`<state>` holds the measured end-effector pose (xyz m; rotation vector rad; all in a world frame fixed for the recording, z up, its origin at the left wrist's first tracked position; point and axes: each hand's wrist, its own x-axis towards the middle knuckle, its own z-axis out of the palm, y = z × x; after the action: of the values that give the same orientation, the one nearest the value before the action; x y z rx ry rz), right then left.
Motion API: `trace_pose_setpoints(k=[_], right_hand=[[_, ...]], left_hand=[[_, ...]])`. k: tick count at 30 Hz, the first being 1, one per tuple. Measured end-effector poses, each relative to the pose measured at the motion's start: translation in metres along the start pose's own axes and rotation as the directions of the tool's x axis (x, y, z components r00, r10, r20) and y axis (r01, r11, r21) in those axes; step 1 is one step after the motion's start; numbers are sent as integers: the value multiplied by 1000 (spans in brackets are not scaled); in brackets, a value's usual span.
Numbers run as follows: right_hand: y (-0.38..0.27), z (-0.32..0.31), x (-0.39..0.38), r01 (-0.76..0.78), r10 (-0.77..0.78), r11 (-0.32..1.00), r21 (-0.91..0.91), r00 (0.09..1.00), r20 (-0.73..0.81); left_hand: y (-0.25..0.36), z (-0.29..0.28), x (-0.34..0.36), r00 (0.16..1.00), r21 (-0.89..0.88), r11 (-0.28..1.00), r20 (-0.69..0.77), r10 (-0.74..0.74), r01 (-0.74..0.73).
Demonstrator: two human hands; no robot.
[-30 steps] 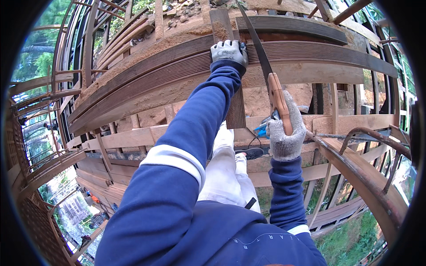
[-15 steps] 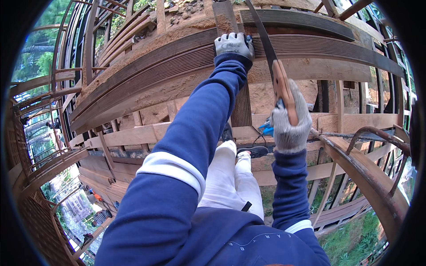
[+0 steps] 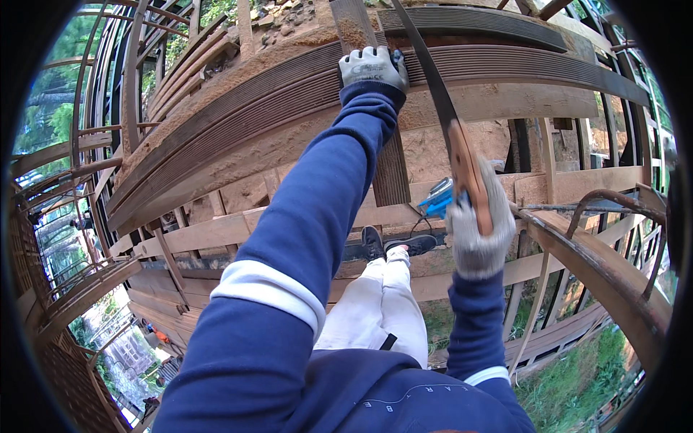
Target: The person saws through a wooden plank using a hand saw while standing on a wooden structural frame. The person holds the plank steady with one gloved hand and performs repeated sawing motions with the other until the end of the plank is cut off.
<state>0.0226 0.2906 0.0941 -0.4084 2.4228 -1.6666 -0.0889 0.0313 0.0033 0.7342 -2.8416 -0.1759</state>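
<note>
My gloved left hand (image 3: 373, 67) presses on a grooved brown decking board (image 3: 498, 66), its fingers curled over the board's far edge. A handsaw (image 3: 471, 169) with a wooden handle is in my gloved right hand (image 3: 482, 227), closed around the grip. Its dark blade slants up and away across the grooved board, just right of my left hand. Whether the teeth are in a cut I cannot tell. Under the decking board runs a crosswise board (image 3: 392, 173), coming out toward me. A blue power tool (image 3: 437, 198) sits beside my right hand, partly hidden by it.
Another grooved board (image 3: 473, 30) lies farther off. Sawdust covers the pale beam (image 3: 505, 101) beneath. My feet (image 3: 397, 244) stand on the timber framing, with gaps showing ground below. A curved rusty metal rail (image 3: 613, 206) stands at right; stacked planks (image 3: 184, 79) lie far left.
My right hand has drawn the saw back toward me and slightly right. My left hand keeps its place on the board. The view has shifted a little, showing more of the blue tool.
</note>
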Motion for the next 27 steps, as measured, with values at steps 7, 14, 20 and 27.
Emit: trace_pose_setpoints(k=[7,14,20,27], right_hand=[[17,-9,-33,80,-80,997,8,996,-26],[3,-36,-80,-107,111,987,123,994,-25],[14,-3,-2,-96,95,995,43,995,23],[8,-54,-90,-167,165,985,50,986,40]], left_hand=[[-8,2,2,999,26,1000,-44,-1,2],[-6,8,0,998,32,999,-60,3,-1],[-2,-5,-2,999,106,994,36,11,-15],[-7,4,-3,1000,87,996,10,9,-10]])
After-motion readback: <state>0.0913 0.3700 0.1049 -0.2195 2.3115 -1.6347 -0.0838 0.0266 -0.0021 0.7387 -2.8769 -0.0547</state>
